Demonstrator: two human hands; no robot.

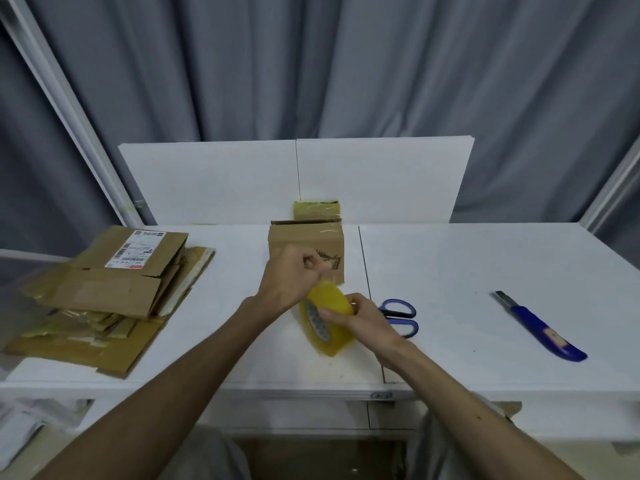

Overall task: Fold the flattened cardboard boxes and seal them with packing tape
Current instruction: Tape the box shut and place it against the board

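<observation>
Currently the roll point(327, 318) is on edge at near centre over the table point(467, 271). The right hand point(363, 323) grips it from the right with fingers curled over its rim, while the left hand point(289, 275), just up-left of it, pinches the pulled tape end; can't tell if the roll touches the tabletop. Counts: 1 roll, 2 folded boxes (box point(306, 240) just beyond the hands, taped box point(317, 210) right behind it at far edge), 1 stack of flats point(104, 292) at left (sheet count unclear), 1 scissors point(401, 317) just right of the right hand, 1 knife point(543, 329) well right.
</observation>
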